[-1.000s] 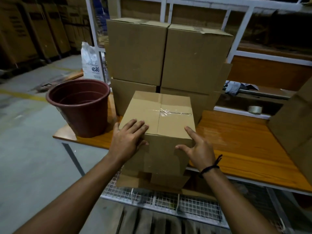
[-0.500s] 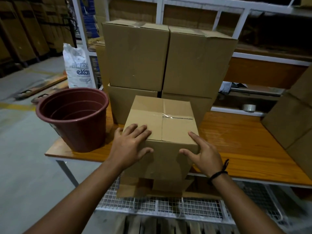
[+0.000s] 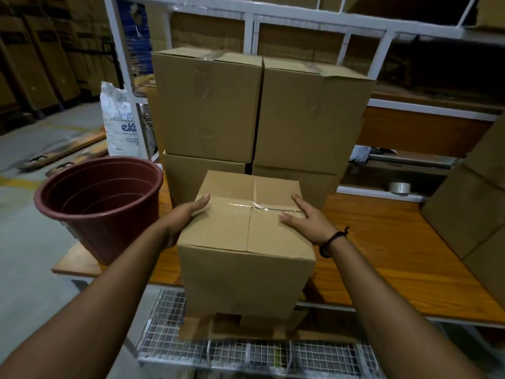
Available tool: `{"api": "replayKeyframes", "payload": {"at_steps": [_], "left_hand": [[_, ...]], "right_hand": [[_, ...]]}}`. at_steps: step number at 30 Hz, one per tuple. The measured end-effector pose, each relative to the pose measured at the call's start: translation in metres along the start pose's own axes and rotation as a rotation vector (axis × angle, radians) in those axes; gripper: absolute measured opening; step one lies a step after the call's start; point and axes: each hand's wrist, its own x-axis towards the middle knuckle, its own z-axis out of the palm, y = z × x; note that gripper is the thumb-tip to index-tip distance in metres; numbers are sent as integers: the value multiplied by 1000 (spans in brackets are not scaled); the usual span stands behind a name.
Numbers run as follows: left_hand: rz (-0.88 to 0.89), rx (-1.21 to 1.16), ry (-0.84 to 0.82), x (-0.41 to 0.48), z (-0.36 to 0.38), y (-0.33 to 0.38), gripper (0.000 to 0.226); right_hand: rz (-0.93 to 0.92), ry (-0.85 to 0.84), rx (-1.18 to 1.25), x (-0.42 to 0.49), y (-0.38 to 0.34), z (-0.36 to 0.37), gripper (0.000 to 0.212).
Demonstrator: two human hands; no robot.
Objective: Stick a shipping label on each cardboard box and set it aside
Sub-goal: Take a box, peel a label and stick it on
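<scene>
A taped brown cardboard box (image 3: 246, 258) is held at the front edge of the wooden table (image 3: 382, 255), its lower flaps hanging below the tabletop. My left hand (image 3: 183, 217) presses flat against the box's left side near the top edge, thumb on the top. My right hand (image 3: 306, 217) lies flat on the top right with fingers spread. No shipping label shows on the box. Behind it stands a stack of several larger cardboard boxes (image 3: 257, 110).
A dark red plastic bucket (image 3: 101, 203) stands on the table's left corner. More cardboard boxes (image 3: 472, 209) lean at the right. A tape roll (image 3: 399, 188) lies on a low shelf behind. A wire mesh shelf (image 3: 246, 351) sits under the table; a white sack (image 3: 120, 127) stands on the floor.
Both hands slid from the box's near top edge farther back onto its sides and top. The box now sits closer and larger in view, nearer to me.
</scene>
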Motion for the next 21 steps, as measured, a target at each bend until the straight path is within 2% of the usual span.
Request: {"api": "replayKeyframes", "payload": {"at_steps": [1,3,6,9,11,14,17,21], "left_hand": [[-7,-37,-24,0,0,-1,45],[36,-58,-51,5,-5,-7,46],[127,-44,-8,4,-5,-12,44],[233,-68,21,-5,0,-18,59],[278,-99,58,-9,2,-23,60],[271,-101,123,-13,6,-25,58],[277,-8,210,-14,9,-22,73],[343,-43,144,-12,13,-10,79]], "right_hand": [[-5,-1,4,2,1,0,93],[-42,13,22,0,2,3,92],[-104,50,26,-10,2,4,92],[-161,93,22,-27,1,-1,94],[-200,125,25,-39,3,-3,94],[-245,165,3,-54,9,-2,92],[-245,173,-22,-63,16,1,93],[-265,190,-47,-77,21,7,94]]}}
